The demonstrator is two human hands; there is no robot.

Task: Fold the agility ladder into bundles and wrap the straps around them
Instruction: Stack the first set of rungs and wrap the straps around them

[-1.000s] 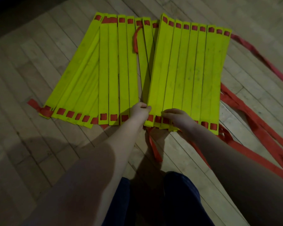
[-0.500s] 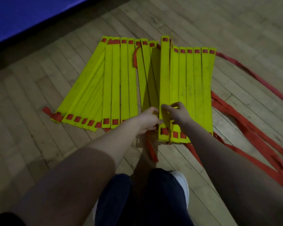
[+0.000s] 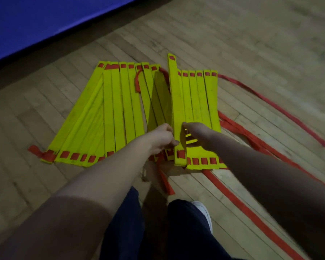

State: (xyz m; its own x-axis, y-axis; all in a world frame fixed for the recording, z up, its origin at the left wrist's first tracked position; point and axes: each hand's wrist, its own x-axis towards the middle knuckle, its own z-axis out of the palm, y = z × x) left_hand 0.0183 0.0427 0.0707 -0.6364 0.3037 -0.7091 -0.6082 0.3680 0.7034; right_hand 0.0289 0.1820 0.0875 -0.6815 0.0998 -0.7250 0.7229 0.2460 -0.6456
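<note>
Left hand (image 3: pixel 161 139): fingertips hidden against the raised rung (image 3: pixel 174 94). Right hand (image 3: pixel 197 134) covers its own fingers, grip unreadable. Left forearm (image 3: pixel 101 181) blocks the near ends of the middle rungs (image 3: pixel 126 102). Red straps (image 3: pixel 231 197) run off the right and bottom edges, ends out of frame. White shoe (image 3: pixel 203 212) is mostly behind the leg (image 3: pixel 186 231). Blue mat (image 3: pixel 36 21) is cropped top-left. Far floor (image 3: pixel 270 34) is blurred. Overlapped left rungs (image 3: pixel 83 124) are uncountable.

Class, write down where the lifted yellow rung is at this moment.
The lifted rung sits at centre of the head view, pinched between the left hand and right hand, flat rungs either side.
</note>
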